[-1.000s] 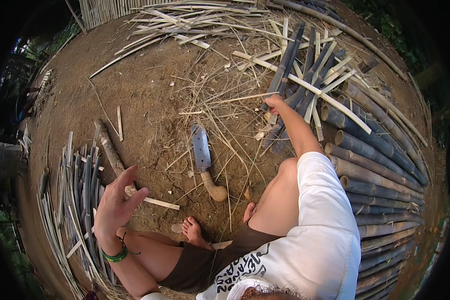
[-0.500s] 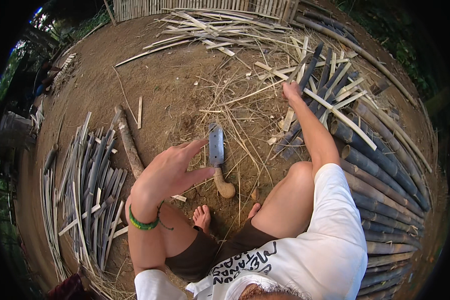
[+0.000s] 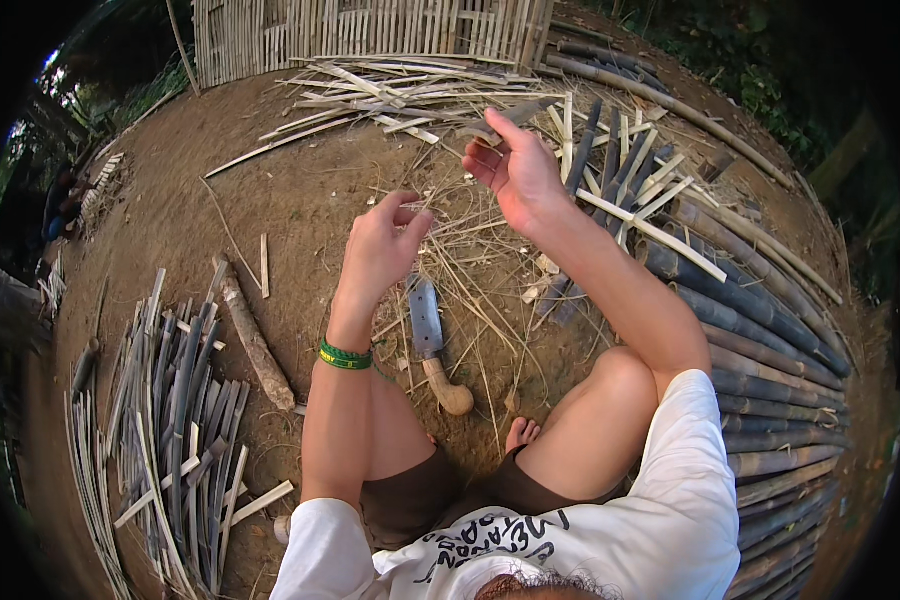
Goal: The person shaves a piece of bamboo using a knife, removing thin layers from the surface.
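The right hand [image 3: 522,178] grips a bamboo piece [image 3: 522,113] above the ground [image 3: 305,205], seemingly a positioning step. The left hand [image 3: 382,245], fingers loosely curled, looks empty; steadying the piece calls for bringing them closer

Cleaver blade [image 3: 426,318] blue-grey, dark round spots; handle [image 3: 448,388] tan. Held bamboo piece [image 3: 515,117] dull grey-brown. Split strips [image 3: 370,95] pale cream. Bamboo poles [image 3: 780,385] mixed — slate-grey to brown. Wristband [image 3: 345,354] green, yellow markings. T-shirt [image 3: 610,510] white, black lettering; shorts [image 3: 410,495] dark brown. Soil [image 3: 170,210] — warm brown.
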`<action>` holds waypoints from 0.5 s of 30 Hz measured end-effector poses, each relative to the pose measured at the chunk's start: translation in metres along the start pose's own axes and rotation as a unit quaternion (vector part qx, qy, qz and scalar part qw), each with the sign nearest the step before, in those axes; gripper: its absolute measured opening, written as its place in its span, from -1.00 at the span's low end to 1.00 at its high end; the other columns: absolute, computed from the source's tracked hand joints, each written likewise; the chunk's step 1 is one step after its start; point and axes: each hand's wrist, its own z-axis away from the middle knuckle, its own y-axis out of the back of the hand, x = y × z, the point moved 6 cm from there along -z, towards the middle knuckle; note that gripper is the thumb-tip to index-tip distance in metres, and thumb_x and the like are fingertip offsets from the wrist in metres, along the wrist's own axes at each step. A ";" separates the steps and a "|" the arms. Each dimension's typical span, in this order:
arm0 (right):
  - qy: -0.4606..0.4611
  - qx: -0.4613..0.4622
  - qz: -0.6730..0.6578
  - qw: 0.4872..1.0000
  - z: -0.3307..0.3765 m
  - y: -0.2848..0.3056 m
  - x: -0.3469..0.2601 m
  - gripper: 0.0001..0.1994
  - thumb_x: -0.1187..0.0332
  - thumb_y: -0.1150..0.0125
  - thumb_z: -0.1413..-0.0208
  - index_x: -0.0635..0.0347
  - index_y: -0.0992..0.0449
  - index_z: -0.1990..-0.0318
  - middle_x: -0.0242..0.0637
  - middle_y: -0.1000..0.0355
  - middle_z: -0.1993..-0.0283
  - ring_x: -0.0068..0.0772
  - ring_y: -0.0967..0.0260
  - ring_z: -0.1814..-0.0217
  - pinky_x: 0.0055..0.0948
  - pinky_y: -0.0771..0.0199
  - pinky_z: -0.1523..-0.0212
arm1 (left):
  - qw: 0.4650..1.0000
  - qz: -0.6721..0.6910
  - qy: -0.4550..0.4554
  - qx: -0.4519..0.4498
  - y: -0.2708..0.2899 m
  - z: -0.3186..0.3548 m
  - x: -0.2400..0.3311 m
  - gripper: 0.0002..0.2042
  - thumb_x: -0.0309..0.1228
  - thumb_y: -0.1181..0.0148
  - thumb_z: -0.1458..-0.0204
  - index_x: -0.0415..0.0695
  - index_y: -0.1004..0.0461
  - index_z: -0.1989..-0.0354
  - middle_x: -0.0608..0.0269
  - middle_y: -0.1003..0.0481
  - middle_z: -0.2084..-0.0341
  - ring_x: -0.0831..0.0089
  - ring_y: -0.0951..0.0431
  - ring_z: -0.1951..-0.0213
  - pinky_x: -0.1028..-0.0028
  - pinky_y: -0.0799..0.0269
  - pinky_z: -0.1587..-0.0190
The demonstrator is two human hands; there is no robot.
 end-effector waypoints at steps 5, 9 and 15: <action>-0.045 -0.082 0.026 0.995 0.053 -0.051 0.017 -0.77 0.26 -0.22 -0.25 0.18 -0.34 0.16 -0.33 -0.41 0.26 -0.46 -0.46 0.32 -0.47 -0.60 0.34 | 0.985 0.057 -0.076 0.146 0.044 0.004 -0.005 -0.47 -0.37 -0.40 0.05 -0.18 -0.42 -0.14 0.02 -0.60 0.19 0.18 -0.63 0.15 0.34 -0.50 0.14; -0.102 -0.133 0.038 0.985 0.073 -0.077 0.050 -0.74 0.24 -0.23 -0.25 0.20 -0.34 0.13 -0.34 -0.41 0.25 -0.51 -0.45 0.33 -0.49 -0.57 0.37 | 0.973 0.100 -0.128 0.167 0.063 0.014 0.001 -0.41 -0.52 -0.40 0.15 -0.14 -0.42 -0.16 0.07 -0.57 0.10 0.21 -0.58 0.03 0.33 -0.50 0.06; -0.165 -0.215 0.100 0.957 0.094 -0.110 0.088 -0.67 0.00 -0.05 -0.31 0.09 -0.41 0.17 -0.41 -0.42 0.37 -0.58 -0.41 0.44 -0.54 -0.44 0.44 | 0.956 0.044 -0.208 0.203 0.085 0.023 -0.007 -0.63 -0.69 -0.27 0.20 -0.19 -0.57 0.12 0.11 -0.56 0.22 0.27 -0.63 0.16 0.41 -0.53 0.16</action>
